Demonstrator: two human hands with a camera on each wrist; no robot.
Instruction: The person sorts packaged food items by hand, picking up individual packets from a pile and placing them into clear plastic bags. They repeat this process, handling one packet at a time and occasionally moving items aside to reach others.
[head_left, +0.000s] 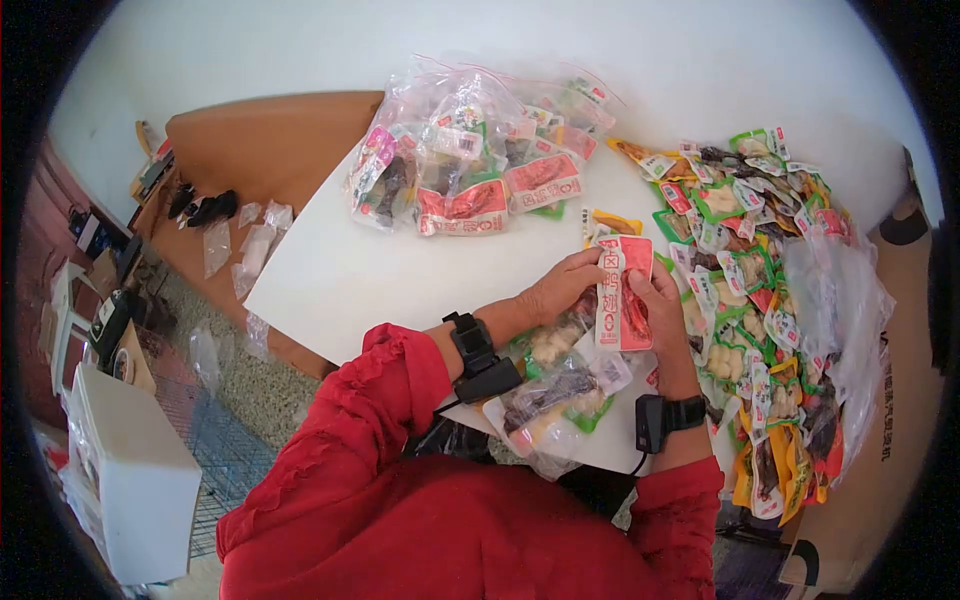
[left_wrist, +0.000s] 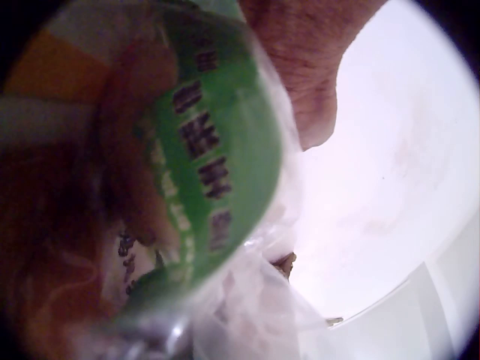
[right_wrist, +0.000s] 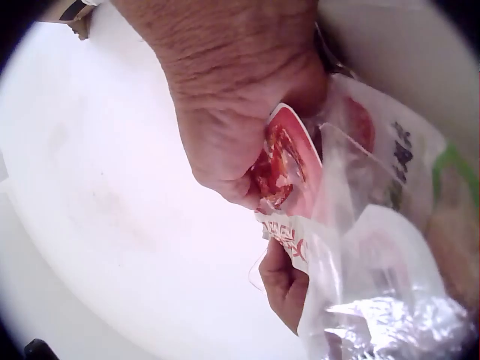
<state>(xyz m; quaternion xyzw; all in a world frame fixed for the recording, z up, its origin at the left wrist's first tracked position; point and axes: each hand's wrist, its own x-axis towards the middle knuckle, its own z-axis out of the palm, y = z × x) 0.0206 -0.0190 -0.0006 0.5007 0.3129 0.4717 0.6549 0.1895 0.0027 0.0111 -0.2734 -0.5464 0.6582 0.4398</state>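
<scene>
Red top [head_left: 430,530] cut off; packet [head_left: 614,305] partly hidden by right hand [head_left: 667,305].

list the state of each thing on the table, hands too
red-and-white rectangular packet, held up between both hands
left hand, gripping the packet's edge
right hand, gripping the packet, thumb on its front
near clear plastic bag, filled with packets
far clear plastic bags, filled
multicoloured packet heap, loosely piled
crumpled translucent plastic, draped over the heap

“卤鸭翅” on packet [head_left: 624,293], Chinese characters on carton [head_left: 868,475]
</scene>
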